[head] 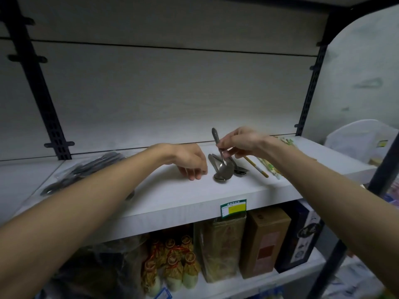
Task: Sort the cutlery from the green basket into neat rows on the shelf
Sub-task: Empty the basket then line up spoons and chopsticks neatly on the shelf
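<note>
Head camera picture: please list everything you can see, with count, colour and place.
shelf: one, white, centre
spoons: small pile, count unclear, silver, middle of shelf
bagged cutlery: one bag, dark metal, left on shelf
chopsticks: count unclear, pale with brown, right of spoons
price label: one, green and yellow, shelf front edge
boxes: several, brown and dark, lower shelf
left hand: loosely curled, fingertips on shelf, holds nothing
right hand: pinches one spoon's handle above the pile
</note>
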The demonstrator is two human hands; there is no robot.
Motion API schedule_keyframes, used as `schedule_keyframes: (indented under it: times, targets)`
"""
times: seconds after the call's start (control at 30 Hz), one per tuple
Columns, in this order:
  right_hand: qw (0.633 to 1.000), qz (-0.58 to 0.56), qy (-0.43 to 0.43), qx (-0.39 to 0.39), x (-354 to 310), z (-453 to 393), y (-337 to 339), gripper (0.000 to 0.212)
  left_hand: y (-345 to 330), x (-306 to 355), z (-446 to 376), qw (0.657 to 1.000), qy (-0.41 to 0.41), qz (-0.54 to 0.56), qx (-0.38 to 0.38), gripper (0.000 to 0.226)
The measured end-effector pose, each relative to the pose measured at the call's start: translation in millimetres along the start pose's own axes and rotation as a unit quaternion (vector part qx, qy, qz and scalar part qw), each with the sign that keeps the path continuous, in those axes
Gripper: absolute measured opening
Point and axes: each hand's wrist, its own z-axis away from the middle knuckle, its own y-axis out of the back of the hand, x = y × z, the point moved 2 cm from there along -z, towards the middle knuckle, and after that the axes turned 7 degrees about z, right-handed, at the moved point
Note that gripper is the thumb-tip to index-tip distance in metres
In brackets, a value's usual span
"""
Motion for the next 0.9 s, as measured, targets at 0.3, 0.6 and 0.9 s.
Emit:
schedule_keyframes:
  times: [0.3, 0.6, 0.9]
  targets:
    - [0.998, 0.006, -0.061, -0.028, 4, -24, -21, 0.025, -3, -5, -4, 1.000, 0.010, 0.023, 0.007, 0.022]
    - [0.997, 0.037, -0.061, -0.034, 4, -28, -27, 0.029, -6, -2, -13, 1.000, 0.008, 0.021, 0.010, 0.016]
    - [0.994, 0.090, -0.057, -0.014, -3, -19, -30, 0.034, -8, -2, -16, 1.000, 0.006, -0.007, 0.022, 0.016]
